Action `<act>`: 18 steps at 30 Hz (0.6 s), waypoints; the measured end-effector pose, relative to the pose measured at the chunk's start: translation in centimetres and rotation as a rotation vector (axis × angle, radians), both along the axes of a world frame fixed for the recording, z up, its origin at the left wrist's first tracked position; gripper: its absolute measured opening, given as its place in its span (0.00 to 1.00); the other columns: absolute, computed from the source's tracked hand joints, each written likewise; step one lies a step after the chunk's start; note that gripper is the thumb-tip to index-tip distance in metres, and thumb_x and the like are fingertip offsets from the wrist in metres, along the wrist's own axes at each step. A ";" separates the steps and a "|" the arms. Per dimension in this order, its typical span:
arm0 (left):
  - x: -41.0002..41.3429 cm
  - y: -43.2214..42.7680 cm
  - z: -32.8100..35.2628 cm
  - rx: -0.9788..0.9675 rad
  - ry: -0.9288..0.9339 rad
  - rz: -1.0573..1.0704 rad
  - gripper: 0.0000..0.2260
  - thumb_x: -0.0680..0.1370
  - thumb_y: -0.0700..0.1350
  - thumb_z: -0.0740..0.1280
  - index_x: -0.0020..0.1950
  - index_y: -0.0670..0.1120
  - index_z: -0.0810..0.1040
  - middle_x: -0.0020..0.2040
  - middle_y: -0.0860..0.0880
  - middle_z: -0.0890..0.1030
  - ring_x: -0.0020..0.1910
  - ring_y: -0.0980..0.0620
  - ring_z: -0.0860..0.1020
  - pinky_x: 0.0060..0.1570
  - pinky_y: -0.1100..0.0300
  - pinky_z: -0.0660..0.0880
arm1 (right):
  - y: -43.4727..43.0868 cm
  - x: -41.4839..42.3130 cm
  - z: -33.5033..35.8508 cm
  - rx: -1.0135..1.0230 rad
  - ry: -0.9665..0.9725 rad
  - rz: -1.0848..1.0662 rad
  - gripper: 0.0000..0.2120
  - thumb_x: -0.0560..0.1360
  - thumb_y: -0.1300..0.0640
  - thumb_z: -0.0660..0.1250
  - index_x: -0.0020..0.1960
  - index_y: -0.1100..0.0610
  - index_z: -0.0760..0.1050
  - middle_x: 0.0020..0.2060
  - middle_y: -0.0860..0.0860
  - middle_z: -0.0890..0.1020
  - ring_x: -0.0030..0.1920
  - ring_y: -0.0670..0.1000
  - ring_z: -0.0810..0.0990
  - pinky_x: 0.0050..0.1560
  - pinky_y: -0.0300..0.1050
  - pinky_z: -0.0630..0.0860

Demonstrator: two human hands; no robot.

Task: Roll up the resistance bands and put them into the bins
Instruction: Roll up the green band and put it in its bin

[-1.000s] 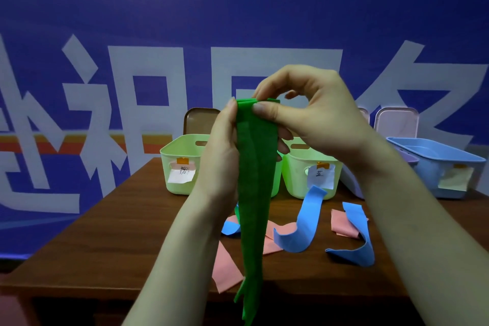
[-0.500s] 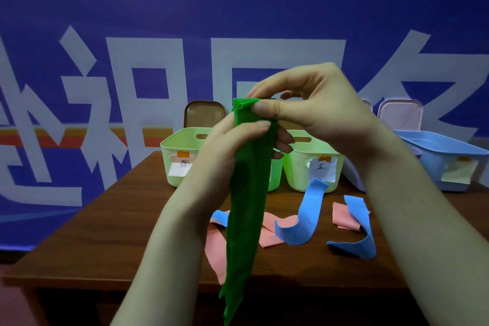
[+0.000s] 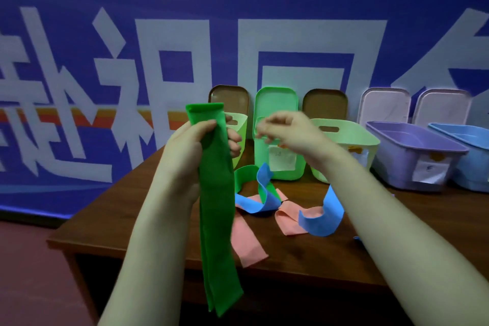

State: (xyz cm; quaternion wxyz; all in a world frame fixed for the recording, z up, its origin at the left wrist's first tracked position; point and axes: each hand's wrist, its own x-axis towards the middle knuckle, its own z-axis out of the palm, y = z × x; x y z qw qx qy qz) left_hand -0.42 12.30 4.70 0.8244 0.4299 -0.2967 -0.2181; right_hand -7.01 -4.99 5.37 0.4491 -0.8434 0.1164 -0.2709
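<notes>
Fingers (image 3: 209, 124) of left hand (image 3: 185, 148) pinch a flat, limp green band (image 3: 218, 206).

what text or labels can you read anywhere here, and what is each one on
wall banner: large white Chinese characters, cut off by the frame and partly hidden by the hands and bins; none can be read with certainty.
bright green bin's label: white paper, too blurred to read.
light green bin's label: partly hidden, unreadable.
purple bin's label: one dark handwritten mark, too blurred to read.
No brands or numbers are legible.
</notes>
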 end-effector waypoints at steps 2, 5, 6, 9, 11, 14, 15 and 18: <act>0.7 0.4 -0.6 -0.006 0.082 0.017 0.11 0.80 0.38 0.54 0.49 0.37 0.75 0.31 0.41 0.77 0.25 0.50 0.75 0.29 0.63 0.74 | -1.4 1.7 -2.9 -0.128 0.243 -0.014 0.09 0.75 0.60 0.69 0.53 0.63 0.79 0.44 0.55 0.82 0.39 0.47 0.78 0.39 0.31 0.73; 1.4 1.1 -1.1 -0.005 0.130 0.025 0.11 0.80 0.39 0.53 0.52 0.37 0.74 0.32 0.42 0.76 0.26 0.51 0.74 0.31 0.62 0.73 | -2.2 3.3 -6.7 -0.353 0.556 0.000 0.10 0.74 0.56 0.70 0.53 0.59 0.80 0.48 0.52 0.83 0.47 0.49 0.81 0.48 0.41 0.78; 1.5 1.3 -1.2 0.000 0.133 0.027 0.11 0.80 0.39 0.54 0.52 0.37 0.74 0.32 0.42 0.75 0.26 0.51 0.74 0.31 0.62 0.72 | -2.2 3.7 -7.5 -0.427 0.608 -0.014 0.11 0.74 0.54 0.69 0.53 0.58 0.80 0.49 0.52 0.82 0.48 0.50 0.81 0.50 0.45 0.79; 1.8 1.7 -1.4 0.018 0.140 0.041 0.10 0.81 0.39 0.54 0.51 0.37 0.74 0.32 0.42 0.76 0.28 0.50 0.74 0.32 0.60 0.72 | -2.2 4.2 -8.9 -0.615 0.688 -0.057 0.11 0.74 0.50 0.67 0.51 0.55 0.82 0.54 0.51 0.78 0.51 0.51 0.78 0.52 0.50 0.76; 1.9 1.8 -1.5 0.021 0.140 0.033 0.11 0.81 0.39 0.54 0.50 0.38 0.75 0.33 0.42 0.75 0.29 0.50 0.73 0.33 0.59 0.71 | -2.4 4.1 -9.2 -0.687 0.746 -0.063 0.11 0.75 0.49 0.65 0.44 0.55 0.81 0.54 0.53 0.75 0.48 0.53 0.77 0.49 0.51 0.75; 2.0 1.4 -1.9 0.033 0.136 0.005 0.11 0.80 0.39 0.54 0.52 0.37 0.74 0.34 0.41 0.75 0.29 0.50 0.73 0.32 0.60 0.72 | -2.9 3.2 -9.0 -0.712 0.813 -0.100 0.21 0.78 0.51 0.61 0.29 0.58 0.68 0.33 0.57 0.74 0.30 0.53 0.70 0.35 0.48 0.69; 2.0 1.2 -1.9 0.040 0.134 -0.004 0.11 0.80 0.39 0.54 0.53 0.37 0.74 0.34 0.42 0.75 0.29 0.50 0.73 0.31 0.61 0.72 | -3.2 2.8 -8.8 -0.711 0.824 -0.129 0.21 0.79 0.52 0.60 0.29 0.58 0.65 0.29 0.55 0.71 0.28 0.52 0.68 0.31 0.46 0.65; 2.0 0.6 -2.1 0.054 0.125 -0.035 0.11 0.80 0.39 0.54 0.53 0.37 0.74 0.34 0.42 0.76 0.29 0.50 0.74 0.31 0.62 0.73 | -4.3 1.6 -7.9 -0.740 0.811 -0.326 0.18 0.78 0.57 0.61 0.31 0.58 0.64 0.31 0.54 0.70 0.32 0.54 0.71 0.27 0.41 0.63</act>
